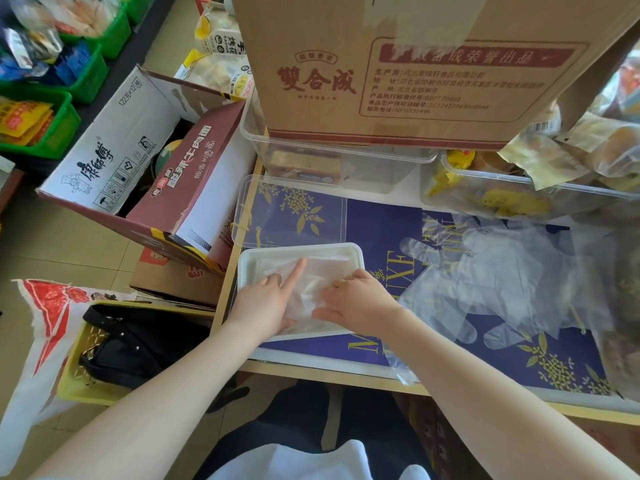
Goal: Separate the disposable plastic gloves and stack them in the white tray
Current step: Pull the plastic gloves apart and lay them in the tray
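Observation:
The white tray (246, 263) sits at the near left of the blue printed table mat. Folded clear plastic gloves (313, 277) lie inside it. My left hand (268, 301) rests on the gloves in the tray with its index finger stretched out and pressing down. My right hand (358, 299) lies flat on the gloves at the tray's right side, fingers fairly straight. To the right of the tray a loose pile of clear plastic gloves (491, 278) spreads over the mat, with glove fingers pointing toward the near edge.
A clear lid (291, 211) lies just behind the tray. A big cardboard box (415, 71) stands on clear containers (332, 161) at the back. A clear tub of packaged food (519, 192) is at the back right. Open cartons (138, 161) stand left of the table.

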